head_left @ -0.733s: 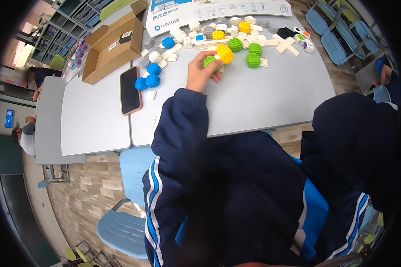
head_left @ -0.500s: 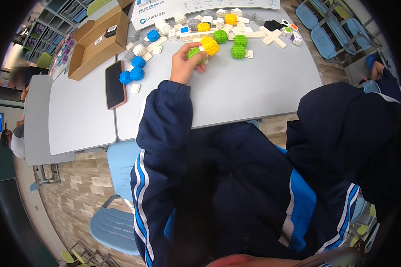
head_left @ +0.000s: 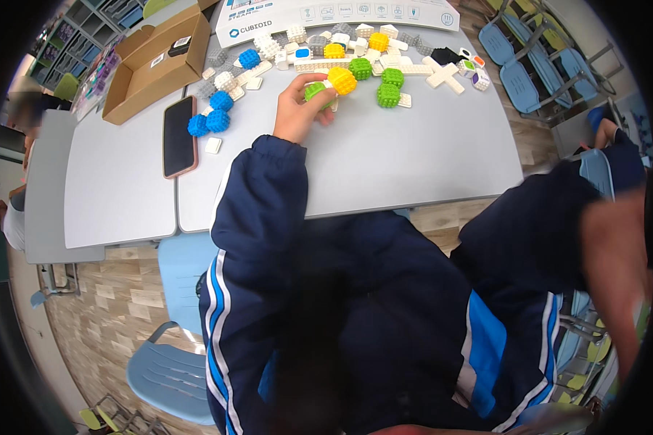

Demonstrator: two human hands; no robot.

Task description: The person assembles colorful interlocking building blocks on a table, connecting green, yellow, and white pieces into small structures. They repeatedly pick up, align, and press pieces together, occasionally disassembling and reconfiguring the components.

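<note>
My left hand [head_left: 297, 109] reaches over the table with its fingers closed around a green studded block [head_left: 315, 91]. Joined to that block, or pressed against it, is a yellow studded block [head_left: 342, 81] at my fingertips. Just beyond sits another green block [head_left: 360, 69]. To the right of the hand, two more green blocks [head_left: 389, 94] stand against each other, a white flat piece beside them. My right arm is bent at the right side, and my right hand [head_left: 617, 246] is raised close to the camera, smeared by motion, its fingers not readable.
White, grey and yellow pieces lie along the table's far side before a large white box [head_left: 341, 20]. At left are blue blocks [head_left: 216, 120], a phone [head_left: 180, 138] and an open cardboard box [head_left: 123, 101]. A light-blue chair [head_left: 170, 370] stands at lower left.
My right hand has come into view at the right edge as the sleeve moved. My left hand keeps its grip. The whole view has shifted slightly.
</note>
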